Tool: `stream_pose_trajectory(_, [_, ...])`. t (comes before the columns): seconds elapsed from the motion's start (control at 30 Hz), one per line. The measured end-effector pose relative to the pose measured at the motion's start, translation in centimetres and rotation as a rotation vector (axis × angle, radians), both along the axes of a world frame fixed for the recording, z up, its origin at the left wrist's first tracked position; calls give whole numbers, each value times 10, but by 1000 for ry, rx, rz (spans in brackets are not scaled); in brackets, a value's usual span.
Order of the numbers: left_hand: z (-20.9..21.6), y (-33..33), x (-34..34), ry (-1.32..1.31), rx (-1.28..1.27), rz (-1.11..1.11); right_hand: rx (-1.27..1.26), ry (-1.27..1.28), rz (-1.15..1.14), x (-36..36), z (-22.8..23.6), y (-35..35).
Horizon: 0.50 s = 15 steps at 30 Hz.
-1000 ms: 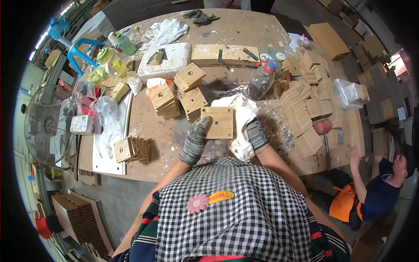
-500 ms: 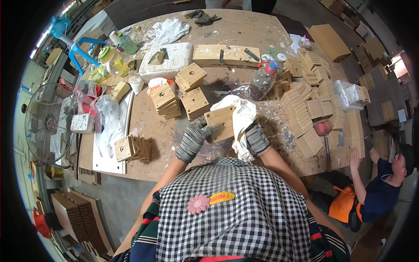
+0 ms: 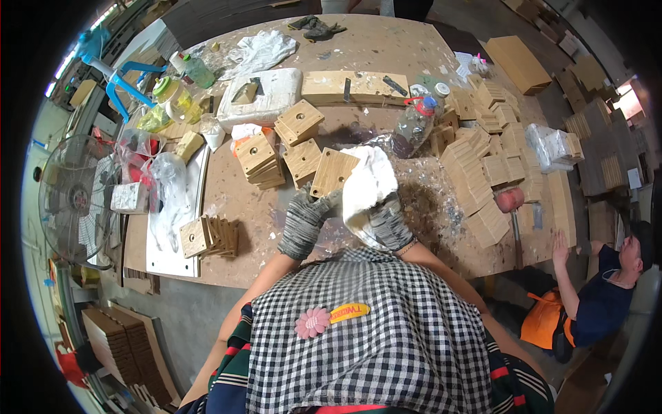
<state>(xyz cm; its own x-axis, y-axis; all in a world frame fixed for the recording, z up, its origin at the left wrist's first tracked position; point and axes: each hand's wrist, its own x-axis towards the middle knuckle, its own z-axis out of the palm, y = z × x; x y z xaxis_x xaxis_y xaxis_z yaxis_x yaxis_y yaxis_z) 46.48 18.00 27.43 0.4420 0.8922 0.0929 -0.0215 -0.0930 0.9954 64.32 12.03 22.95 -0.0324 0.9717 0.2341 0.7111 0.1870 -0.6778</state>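
My left hand (image 3: 303, 219), in a grey striped glove, grips the near edge of a square wooden block (image 3: 333, 172) with small holes at its corners. A white cloth (image 3: 367, 192) lies against the block's right side. Gloved the same way, my right hand (image 3: 392, 225) is closed on the cloth; folds of it hide the fingertips. Just beyond the held block stand stacks of like wooden blocks (image 3: 301, 162), each with a dark hole in its face. Another stack (image 3: 256, 153) is left of these.
Leaning blocks (image 3: 209, 236) stand at the left. Many wooden pieces (image 3: 476, 183) crowd the right side, by a red mallet (image 3: 510, 201). A plastic bottle (image 3: 415, 124) stands behind my hands. A fan (image 3: 79, 196) is at far left; a co-worker (image 3: 607, 290) is at right.
The held block has tilted and shifted left, its far edge rising. My right hand and the cloth have moved left, and the cloth now covers the block's right part.
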Motion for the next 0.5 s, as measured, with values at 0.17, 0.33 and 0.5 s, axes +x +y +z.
stream_pose_trajectory(0.17, [23, 4, 3, -95, -416, -52, -53, 165, -38, 10, 14, 12])
stream_pose_trajectory(0.33, [21, -4, 0, -147, -442, -2, -116, 754, -486, 49, 6, 43])
stream_pose_trajectory(0.5, [16, 3, -4, -128, -473, 8, -179, 1095, -589, 68, 11, 27])
